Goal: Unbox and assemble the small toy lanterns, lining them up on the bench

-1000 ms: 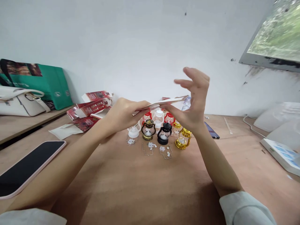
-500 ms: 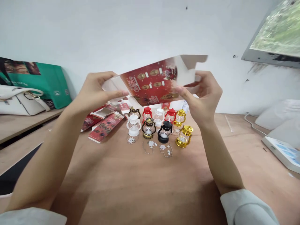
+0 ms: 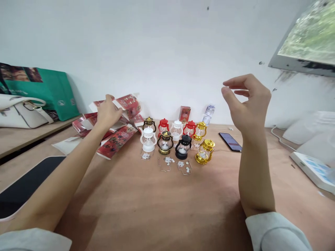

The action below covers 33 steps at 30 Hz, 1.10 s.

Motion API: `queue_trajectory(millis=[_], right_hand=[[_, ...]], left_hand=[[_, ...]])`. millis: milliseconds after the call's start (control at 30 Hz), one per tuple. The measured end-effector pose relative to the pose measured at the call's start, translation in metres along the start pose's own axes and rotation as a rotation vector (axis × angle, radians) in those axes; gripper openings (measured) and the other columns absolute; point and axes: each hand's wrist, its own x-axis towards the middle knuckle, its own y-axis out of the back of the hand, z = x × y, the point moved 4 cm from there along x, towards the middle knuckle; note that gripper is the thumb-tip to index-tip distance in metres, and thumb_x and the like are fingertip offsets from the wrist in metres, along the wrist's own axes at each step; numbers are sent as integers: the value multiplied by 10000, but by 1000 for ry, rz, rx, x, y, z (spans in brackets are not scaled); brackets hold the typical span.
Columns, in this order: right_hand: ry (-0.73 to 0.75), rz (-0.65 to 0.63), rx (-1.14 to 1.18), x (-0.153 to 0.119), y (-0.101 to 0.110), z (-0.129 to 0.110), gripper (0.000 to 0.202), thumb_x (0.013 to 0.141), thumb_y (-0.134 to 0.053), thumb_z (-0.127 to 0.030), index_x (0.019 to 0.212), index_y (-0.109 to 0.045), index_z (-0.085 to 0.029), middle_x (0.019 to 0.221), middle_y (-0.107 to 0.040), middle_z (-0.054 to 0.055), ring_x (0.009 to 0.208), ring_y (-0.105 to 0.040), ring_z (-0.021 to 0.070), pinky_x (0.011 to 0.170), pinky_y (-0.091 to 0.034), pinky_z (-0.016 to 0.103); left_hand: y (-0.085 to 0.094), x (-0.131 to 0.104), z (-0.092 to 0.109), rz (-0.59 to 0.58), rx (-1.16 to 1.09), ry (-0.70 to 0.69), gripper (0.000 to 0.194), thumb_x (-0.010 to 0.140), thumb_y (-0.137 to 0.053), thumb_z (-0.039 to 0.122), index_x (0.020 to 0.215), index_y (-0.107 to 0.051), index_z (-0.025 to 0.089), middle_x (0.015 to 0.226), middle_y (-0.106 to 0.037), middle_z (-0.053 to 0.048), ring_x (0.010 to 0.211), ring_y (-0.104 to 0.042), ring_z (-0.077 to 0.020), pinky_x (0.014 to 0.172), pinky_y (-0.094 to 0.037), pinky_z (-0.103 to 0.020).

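Note:
My left hand [image 3: 108,111] is closed on a red printed box [image 3: 128,104] with a white inside, above the pile of red cartons at the left. A flat red carton [image 3: 116,141] lies just below it. My right hand [image 3: 247,99] is raised at the right with nothing in it, thumb and fingers apart. Between the hands stand several small lanterns: a white one [image 3: 148,140], a bronze one [image 3: 165,143], a black one [image 3: 184,146] and a gold one [image 3: 205,152] in front, with red, white, gold and bronze ones behind. Thin wire frames [image 3: 164,169] lie before them.
A phone [image 3: 230,142] lies right of the lanterns. A small red box [image 3: 184,114] stands by the wall. At the left are a dark tablet [image 3: 28,181], a white handbag [image 3: 22,113] and a green bag [image 3: 56,94]. A white box [image 3: 314,170] sits at the right.
The red box has moved left and down to the pile, held in my left hand. My right hand has let go of it and moved right. The phone and the small red box now show.

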Motion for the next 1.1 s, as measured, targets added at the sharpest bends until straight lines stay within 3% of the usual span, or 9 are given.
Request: queue_trajectory(millis=[100, 167, 400, 467, 600, 700, 833, 967, 1100], right_hand=[[-46, -37, -20, 1, 7, 4, 136, 861, -536, -301, 956, -629, -270, 966, -669, 34, 953, -627, 233, 827, -484, 415], [-73, -104, -10, 1, 10, 6, 122, 834, -579, -296, 919, -649, -245, 912, -686, 31, 889, -644, 215, 802, -496, 404], [-84, -524, -74, -8, -8, 8, 219, 801, -615, -365, 946, -655, -207, 884, -695, 51, 797, -644, 218, 738, -511, 436], [-58, -500, -74, -18, -14, 12, 279, 812, -599, -373, 1031, -621, -202, 973, -678, 72, 846, -636, 226, 762, -510, 443], [-91, -247, -53, -70, -9, 40, 600, 757, -662, -426, 1266, -444, -194, 1245, -531, 152, 1084, -549, 282, 861, -489, 475], [-270, -181, 13, -131, 1, 67, 571, 794, -616, -442, 1269, -406, -205, 1256, -501, 153, 1135, -523, 284, 934, -452, 504], [-533, -510, 189, -196, -13, 86, 887, 658, -749, -478, 1362, -278, -215, 1411, -366, 179, 1320, -369, 321, 1066, -338, 541], [-737, -595, 464, -208, -38, 85, 949, 626, -783, -427, 1378, -225, -269, 1460, -323, 136, 1340, -366, 274, 1087, -352, 472], [-816, -532, 447, -198, -51, 86, 805, 581, -806, -381, 1264, -407, -233, 1308, -505, 115, 1243, -471, 267, 1083, -348, 462]], left_hand=[[-13, -1, -8, -70, 116, 15, 573, 807, -427, 437, 1244, -386, 67, 1140, -531, -191, 982, -501, -324, 738, -351, -381], [-19, -1, -15, -95, 86, -9, 579, 759, -462, 525, 1163, -445, 110, 1077, -520, -147, 1005, -481, -347, 753, -326, -408], [-26, -1, -25, 40, -245, -115, 596, 540, -566, 714, 737, -378, 183, 764, -369, -23, 1060, -379, -392, 806, -201, -484], [-24, -2, -20, 85, -257, -167, 595, 550, -543, 726, 753, -384, 191, 807, -402, -35, 1093, -335, -388, 839, -177, -491], [-21, -6, -11, 113, -260, -163, 645, 606, -482, 739, 964, -455, 202, 1075, -465, -67, 1161, -274, -398, 914, -124, -518], [-14, -9, -4, 173, -206, -115, 633, 766, -371, 669, 1154, -425, 171, 1255, -426, -82, 1208, -267, -395, 955, -96, -540], [6, -15, 18, 248, -99, -110, 554, 879, -323, 523, 1254, -419, 126, 1336, -398, -102, 1243, -298, -374, 967, -153, -523], [31, -27, 46, 254, -64, -135, 462, 887, -362, 424, 1238, -473, 144, 1300, -463, -116, 1217, -364, -353, 955, -226, -503], [54, -45, 70, 325, -9, -230, 379, 889, -384, 375, 1169, -535, 168, 1205, -529, -114, 1169, -429, -324, 930, -297, -470]])
